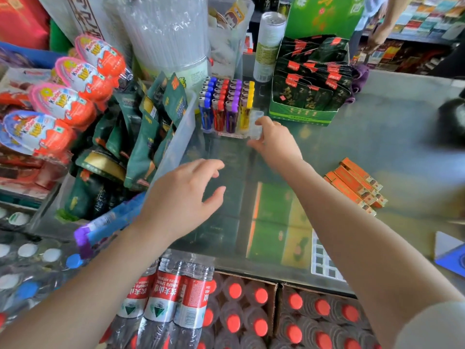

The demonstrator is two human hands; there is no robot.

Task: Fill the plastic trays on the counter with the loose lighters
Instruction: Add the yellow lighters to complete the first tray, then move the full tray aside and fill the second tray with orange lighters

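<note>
Hands (273, 141) grip lighter tray's (256, 122) right end; left (183, 195) hovers.

I see the tray (256, 122) w/ lighters (226, 104) standing in it at frame centre-top, on the counter (402, 147). My right hand (274, 142) touches the tray's right end; left hand (181, 197) hovers below-left of it, apart. Bin of snack packs (176, 137) just left of tray. Carton of packets (307, 79) right of tray, can (269, 46) behind. Slim boxes (357, 185) lie mid-right. Second tray (322, 260) at counter's near edge, lower right. Bottles (171, 298) below, frame bottom.
</note>
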